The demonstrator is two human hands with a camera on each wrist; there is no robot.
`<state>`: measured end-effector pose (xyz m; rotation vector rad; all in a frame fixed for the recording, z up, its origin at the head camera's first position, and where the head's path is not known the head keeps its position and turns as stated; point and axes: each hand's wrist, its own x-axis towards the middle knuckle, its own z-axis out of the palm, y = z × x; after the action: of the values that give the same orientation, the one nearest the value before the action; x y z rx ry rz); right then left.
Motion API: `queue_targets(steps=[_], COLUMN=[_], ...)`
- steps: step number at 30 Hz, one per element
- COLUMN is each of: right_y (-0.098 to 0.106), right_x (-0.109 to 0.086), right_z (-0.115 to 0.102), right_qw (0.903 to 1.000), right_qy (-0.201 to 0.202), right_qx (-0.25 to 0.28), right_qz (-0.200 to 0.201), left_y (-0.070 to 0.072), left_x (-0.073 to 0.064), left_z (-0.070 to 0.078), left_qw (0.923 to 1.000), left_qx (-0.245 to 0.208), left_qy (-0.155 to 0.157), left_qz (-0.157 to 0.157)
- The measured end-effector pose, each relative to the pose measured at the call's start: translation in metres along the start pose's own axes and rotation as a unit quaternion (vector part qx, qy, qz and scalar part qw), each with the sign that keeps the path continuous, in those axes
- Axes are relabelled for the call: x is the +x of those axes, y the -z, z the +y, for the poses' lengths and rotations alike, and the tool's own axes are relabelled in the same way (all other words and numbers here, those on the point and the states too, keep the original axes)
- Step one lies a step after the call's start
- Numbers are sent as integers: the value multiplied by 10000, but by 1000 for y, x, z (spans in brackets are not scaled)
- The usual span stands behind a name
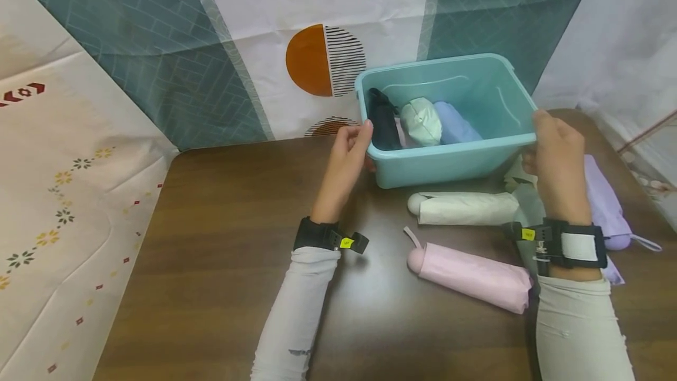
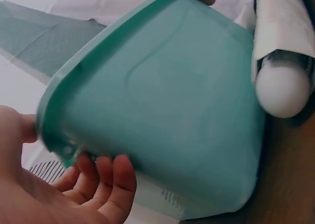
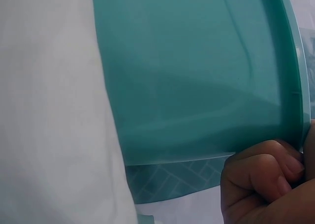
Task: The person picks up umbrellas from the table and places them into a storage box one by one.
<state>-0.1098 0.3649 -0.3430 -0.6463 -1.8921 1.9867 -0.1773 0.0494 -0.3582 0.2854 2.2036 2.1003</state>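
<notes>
A teal plastic bin (image 1: 428, 166) stands at the back of the table, with both hands at its rim. My left hand (image 1: 342, 166) grips the left front corner, thumb over the rim and fingers (image 2: 123, 184) below it. At the right front corner my right hand (image 1: 563, 163) holds the rim, its fingers (image 3: 261, 170) curled there. Inside the bin lie a black folded umbrella (image 1: 384, 125), a mint-green bundle (image 1: 421, 122) and a light-blue bundle (image 1: 456, 124). A pink bundle there is mostly hidden.
In front of the bin lie a cream folded umbrella (image 1: 465, 209) and a pink folded umbrella (image 1: 476, 275). A lavender folded umbrella (image 1: 608, 199) lies to the right. A grey-green item (image 1: 529, 204) is partly hidden by the right arm. Patterned cloth hangs behind the table (image 1: 222, 269).
</notes>
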Motion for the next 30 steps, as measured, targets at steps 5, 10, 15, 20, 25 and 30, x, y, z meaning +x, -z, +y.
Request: queue_targets(steps=[5, 10, 15, 20, 25, 30], right_y=[-3, -4, -4, -3, -2, -1], right_x=[0, 1, 2, 4, 4, 4], right_z=[0, -1, -1, -1, 0, 2], right_qw=[10000, 10000, 9999, 9998, 10000, 10000], right_qy=[49, 42, 65, 82, 8, -14], right_qx=[65, 85, 143, 164, 89, 2], right_qz=[-3, 0, -25, 3, 2, 35], left_y=[-1, 1, 1, -1, -2, -1], left_x=[-3, -2, 1, 3, 4, 5], left_z=[0, 0, -4, -4, -2, -3], left_qw=[9999, 9996, 9993, 9992, 9991, 9983], left_qx=[-72, -188, -229, -199, -4, 297], left_qy=[-58, -211, -277, -334, -422, -499], left_qz=[54, 93, 61, 20, 39, 44])
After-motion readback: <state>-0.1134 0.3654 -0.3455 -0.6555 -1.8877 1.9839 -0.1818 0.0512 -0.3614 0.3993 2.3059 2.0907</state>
